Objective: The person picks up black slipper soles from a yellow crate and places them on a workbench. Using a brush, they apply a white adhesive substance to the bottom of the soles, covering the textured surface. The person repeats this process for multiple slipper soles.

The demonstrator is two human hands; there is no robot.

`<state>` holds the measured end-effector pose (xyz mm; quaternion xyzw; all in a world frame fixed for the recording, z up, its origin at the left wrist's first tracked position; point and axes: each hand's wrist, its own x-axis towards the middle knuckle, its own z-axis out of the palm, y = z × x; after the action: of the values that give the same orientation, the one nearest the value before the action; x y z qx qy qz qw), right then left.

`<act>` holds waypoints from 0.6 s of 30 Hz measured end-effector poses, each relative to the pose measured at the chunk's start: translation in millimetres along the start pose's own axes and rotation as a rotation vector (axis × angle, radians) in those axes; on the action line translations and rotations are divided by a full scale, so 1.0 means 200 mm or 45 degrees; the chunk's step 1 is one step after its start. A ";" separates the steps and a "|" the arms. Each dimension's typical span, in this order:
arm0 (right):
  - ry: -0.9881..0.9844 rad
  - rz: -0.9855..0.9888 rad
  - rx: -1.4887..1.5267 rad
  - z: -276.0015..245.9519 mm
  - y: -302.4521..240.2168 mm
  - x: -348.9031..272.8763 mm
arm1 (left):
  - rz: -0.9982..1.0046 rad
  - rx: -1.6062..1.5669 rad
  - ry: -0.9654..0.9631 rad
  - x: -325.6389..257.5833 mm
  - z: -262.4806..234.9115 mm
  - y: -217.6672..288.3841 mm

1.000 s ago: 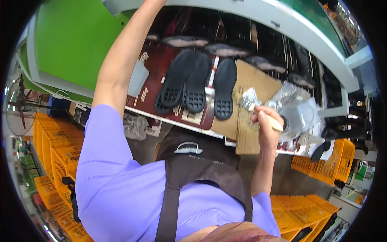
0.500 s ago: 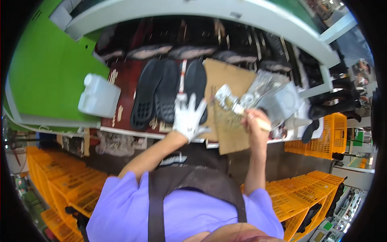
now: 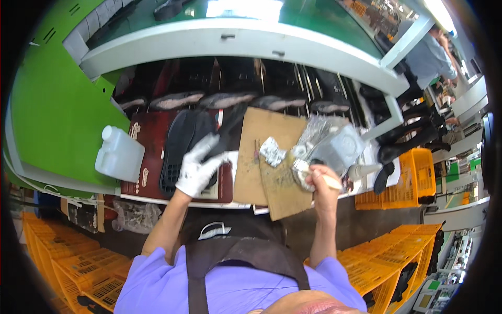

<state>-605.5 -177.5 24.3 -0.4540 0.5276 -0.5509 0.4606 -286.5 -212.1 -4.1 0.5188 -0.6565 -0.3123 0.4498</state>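
My left hand point(image 3: 196, 170), in a white glove, pinches a black shoe sole point(image 3: 231, 127) between thumb and fingers; the sole is tilted and smeared by motion. Beneath and beside that hand, more black soles point(image 3: 177, 149) lie side by side on a dark red box lid point(image 3: 224, 191). My bare right hand point(image 3: 323, 180) is closed round the pale handle of a brush point(image 3: 331, 181). The brush's head points into a foil-covered container point(image 3: 300, 166), so its bristles are hidden. Crumpled foil point(image 3: 272, 152) rests on the brown cardboard point(image 3: 248, 180) between my hands.
A white jug point(image 3: 119, 155) stands at the left by a green panel point(image 3: 57, 115). Right of the brush are a translucent container point(image 3: 341, 148) and a nozzle bottle point(image 3: 364, 170). A white frame bar point(image 3: 235, 39) crosses above the bench. Orange crates point(image 3: 395, 180) stand right and below.
My left hand has shifted left, and the rightmost sole has tilted off its place. My right hand has brought the brush down from over the cardboard to the foil-covered container. The view has shifted.
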 end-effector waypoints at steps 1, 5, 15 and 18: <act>0.028 -0.030 -0.008 -0.01 -0.01 0.00 | -0.023 -0.118 0.026 -0.02 -0.03 0.00; 0.032 -0.090 -0.141 -0.09 -0.03 0.00 | 0.466 0.103 0.302 -0.14 -0.12 0.08; 0.291 -0.225 -0.522 -0.26 -0.10 0.04 | -0.833 -1.498 0.239 -0.04 0.07 0.01; 0.282 -0.171 -0.644 -0.25 -0.06 0.05 | -0.687 -1.618 0.118 -0.09 0.20 0.01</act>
<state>-656.0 -179.2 35.2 -0.5255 0.6641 -0.4772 0.2348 -323.1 -195.8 -23.5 0.3127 -0.1745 -0.7147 0.6008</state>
